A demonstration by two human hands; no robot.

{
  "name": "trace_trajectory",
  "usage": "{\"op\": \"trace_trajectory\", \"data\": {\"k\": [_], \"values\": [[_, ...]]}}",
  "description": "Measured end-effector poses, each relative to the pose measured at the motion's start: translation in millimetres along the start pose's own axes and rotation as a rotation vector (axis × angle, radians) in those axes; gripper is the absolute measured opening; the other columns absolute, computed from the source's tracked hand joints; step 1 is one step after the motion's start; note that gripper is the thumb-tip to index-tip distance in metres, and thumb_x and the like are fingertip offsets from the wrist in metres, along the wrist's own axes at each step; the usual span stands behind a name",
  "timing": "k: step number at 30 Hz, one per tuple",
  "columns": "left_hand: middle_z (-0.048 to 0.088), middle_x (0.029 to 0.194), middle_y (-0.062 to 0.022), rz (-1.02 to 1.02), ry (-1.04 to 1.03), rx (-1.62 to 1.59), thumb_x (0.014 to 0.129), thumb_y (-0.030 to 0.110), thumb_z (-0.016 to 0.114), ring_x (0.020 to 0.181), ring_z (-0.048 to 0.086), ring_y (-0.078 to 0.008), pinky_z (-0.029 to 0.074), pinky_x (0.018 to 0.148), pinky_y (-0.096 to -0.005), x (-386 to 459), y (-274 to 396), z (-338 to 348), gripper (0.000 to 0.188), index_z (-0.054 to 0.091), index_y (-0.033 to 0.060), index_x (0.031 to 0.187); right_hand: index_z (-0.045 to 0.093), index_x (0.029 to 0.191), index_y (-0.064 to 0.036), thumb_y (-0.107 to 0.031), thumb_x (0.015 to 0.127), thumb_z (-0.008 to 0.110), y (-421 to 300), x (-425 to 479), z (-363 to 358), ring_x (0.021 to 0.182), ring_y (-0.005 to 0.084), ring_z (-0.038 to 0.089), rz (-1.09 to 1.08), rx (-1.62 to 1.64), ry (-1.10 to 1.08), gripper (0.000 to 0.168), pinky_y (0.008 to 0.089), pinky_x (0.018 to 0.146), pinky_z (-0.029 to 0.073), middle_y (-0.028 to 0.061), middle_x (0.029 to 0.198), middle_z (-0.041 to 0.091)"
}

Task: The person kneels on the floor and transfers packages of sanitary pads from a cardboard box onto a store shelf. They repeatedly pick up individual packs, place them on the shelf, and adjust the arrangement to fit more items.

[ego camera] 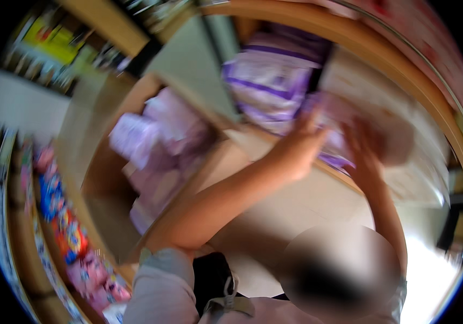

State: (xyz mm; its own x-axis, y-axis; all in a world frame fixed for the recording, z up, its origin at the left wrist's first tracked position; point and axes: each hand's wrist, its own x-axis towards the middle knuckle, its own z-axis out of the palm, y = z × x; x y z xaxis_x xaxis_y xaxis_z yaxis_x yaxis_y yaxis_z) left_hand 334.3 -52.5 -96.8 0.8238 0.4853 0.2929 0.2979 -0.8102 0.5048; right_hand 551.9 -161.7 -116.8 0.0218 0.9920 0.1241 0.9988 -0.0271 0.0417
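Note:
My left hand (306,141) reaches to the shelf at the upper right, its fingers against a purple and white plastic package (332,133). Just right of it, my right hand (363,152) is at the other side of that package, with its fingers spread. Motion blur hides how firmly either hand touches it. Behind them, more purple and white packages (272,77) are stacked on the shelf. Below and left of my left arm stands an open cardboard box (105,174) with several pale purple packages (134,137) inside.
A wooden shelf edge (357,36) curves over the stack, and a large clear plastic-wrapped bundle (422,141) lies to the right. At lower left, another shelf holds colourful packets (69,231). Pale floor (316,202) shows below the hands. A blurred round patch covers part of the lower right.

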Motion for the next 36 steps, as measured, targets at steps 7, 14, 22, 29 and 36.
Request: {"op": "trace_trajectory", "data": {"k": [7,14,22,29,36], "values": [[0.066,0.068,0.0017,-0.595,0.292,-0.142,0.092,0.018,0.065,0.054,0.054,-0.0058,0.04,0.048,-0.0221,-155,2,-240,0.021,0.074,0.0036,0.08,0.066,0.104,-0.003,0.005,0.077,0.072,-56,1,-72,0.108,0.033,0.064,-0.262,0.396,0.323,0.029,0.0419,0.09,0.05,0.0149,0.118,0.066],[0.063,0.12,-0.008,-1.429,0.91,-0.625,0.086,0.051,0.066,0.111,0.055,-0.018,0.039,0.094,-0.0515,-305,-129,-255,0.06,0.055,0.0124,0.131,0.067,0.096,-0.003,0.0,0.073,0.077,-118,14,-75,0.07,0.0253,0.066,-0.412,0.703,0.079,0.026,0.0364,0.064,0.051,0.01,0.081,0.07],[0.062,0.127,-0.0083,-1.463,0.767,-0.981,0.076,0.05,0.08,0.12,0.054,-0.0276,0.042,0.097,-0.0533,-252,-202,-219,0.07,0.055,0.0147,0.131,0.068,0.099,-0.006,-0.003,0.072,0.078,-147,13,-72,0.071,0.0243,0.067,-0.468,0.738,-0.04,0.029,0.0362,0.064,0.051,0.0089,0.084,0.07],[0.061,0.129,-0.0069,-1.406,0.774,-1.196,0.083,0.051,0.072,0.12,0.055,-0.0299,0.035,0.101,-0.0614,-393,-193,-228,0.063,0.056,0.0116,0.13,0.069,0.095,-0.003,0.001,0.075,0.073,-139,1,-69,0.074,0.0261,0.068,-0.357,0.739,-0.098,0.021,0.037,0.068,0.051,0.0102,0.084,0.071],[0.059,0.13,-0.0123,-1.515,0.877,-1.16,0.078,0.058,0.069,0.123,0.05,-0.0358,0.033,0.098,-0.0629,-428,-179,-223,0.072,0.056,0.011,0.131,0.068,0.094,-0.002,0.001,0.078,0.07,-146,7,-66,0.075,0.0274,0.068,-0.384,0.774,-0.142,0.017,0.0375,0.069,0.051,0.0114,0.084,0.071]]}}
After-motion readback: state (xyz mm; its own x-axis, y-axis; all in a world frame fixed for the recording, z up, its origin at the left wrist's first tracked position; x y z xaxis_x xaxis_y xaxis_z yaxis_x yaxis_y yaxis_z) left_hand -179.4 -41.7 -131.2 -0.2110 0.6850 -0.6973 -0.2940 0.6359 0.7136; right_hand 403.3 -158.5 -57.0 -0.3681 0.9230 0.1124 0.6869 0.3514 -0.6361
